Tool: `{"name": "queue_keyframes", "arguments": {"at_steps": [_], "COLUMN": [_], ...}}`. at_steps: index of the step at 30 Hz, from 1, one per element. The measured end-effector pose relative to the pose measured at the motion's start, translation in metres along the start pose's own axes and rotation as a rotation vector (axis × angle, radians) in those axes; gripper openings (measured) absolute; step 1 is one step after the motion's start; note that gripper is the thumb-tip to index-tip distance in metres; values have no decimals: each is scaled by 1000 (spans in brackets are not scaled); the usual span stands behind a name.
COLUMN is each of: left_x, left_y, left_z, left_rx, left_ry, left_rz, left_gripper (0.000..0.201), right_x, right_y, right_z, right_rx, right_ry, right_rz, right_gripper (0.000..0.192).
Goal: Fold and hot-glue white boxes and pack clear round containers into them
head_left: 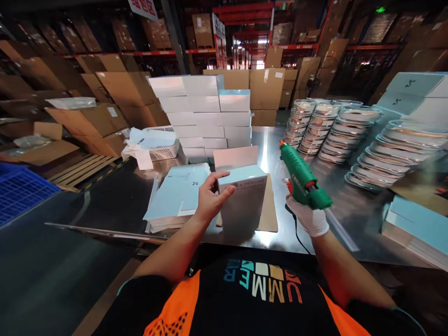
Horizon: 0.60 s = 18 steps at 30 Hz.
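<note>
Black shirt (255,308) fronts the box (242,203), white cartons (206,117) and perhaps glass lids (350,135) beyond.

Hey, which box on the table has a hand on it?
The upright box nearest the camera, gripped at its top by the left hand; no hand touches the other boxes, stacked farther back.

Green glue gun (298,173), white glove (314,221)

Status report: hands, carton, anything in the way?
Left hand gripping blue-topped carton. Gloved right hand holding green glue gun, apart from carton. No obstruction visible between them.
</note>
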<state>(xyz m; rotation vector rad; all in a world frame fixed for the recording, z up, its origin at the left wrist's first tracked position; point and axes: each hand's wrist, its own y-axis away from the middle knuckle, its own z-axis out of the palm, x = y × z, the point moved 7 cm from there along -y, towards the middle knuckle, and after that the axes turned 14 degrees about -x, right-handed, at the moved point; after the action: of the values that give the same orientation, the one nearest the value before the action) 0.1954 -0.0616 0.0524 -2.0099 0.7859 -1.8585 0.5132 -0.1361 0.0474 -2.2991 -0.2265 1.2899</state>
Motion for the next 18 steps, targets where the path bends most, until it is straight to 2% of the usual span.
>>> {"name": "queue_keyframes", "arguments": {"at_steps": [2, 6, 8, 9, 11, 15, 18], "left_x": [6, 16, 18, 18, 16, 10, -1], "left_y": [0, 1, 3, 3, 5, 8, 6], "left_z": [9, 25, 30, 30, 28, 14, 7], "left_rx": [-29, -60, -69, -69, -55, -29, -31], "left_ry": [-70, -171, -199, -214, -239, -190, -50], "left_rz": [44, 156, 186, 189, 179, 115, 10], "left_gripper": [56, 54, 54, 54, 54, 55, 60], "right_x": [-32, -91, -102, -100, -79, -11, 34], "right_y": [-1, 1, 0, -1, -6, -13, -16], "right_z": [9, 33, 40, 41, 37, 25, 40], "right_rx": [-107, -234, -237, -232, -173, 5, -75], "right_ry": [51, 206, 184, 159, 70, -118, -382], "right_rz": [-90, -254, -282, -261, -126, 187, 353], "right_gripper": [15, 28, 28, 27, 27, 37, 47]}}
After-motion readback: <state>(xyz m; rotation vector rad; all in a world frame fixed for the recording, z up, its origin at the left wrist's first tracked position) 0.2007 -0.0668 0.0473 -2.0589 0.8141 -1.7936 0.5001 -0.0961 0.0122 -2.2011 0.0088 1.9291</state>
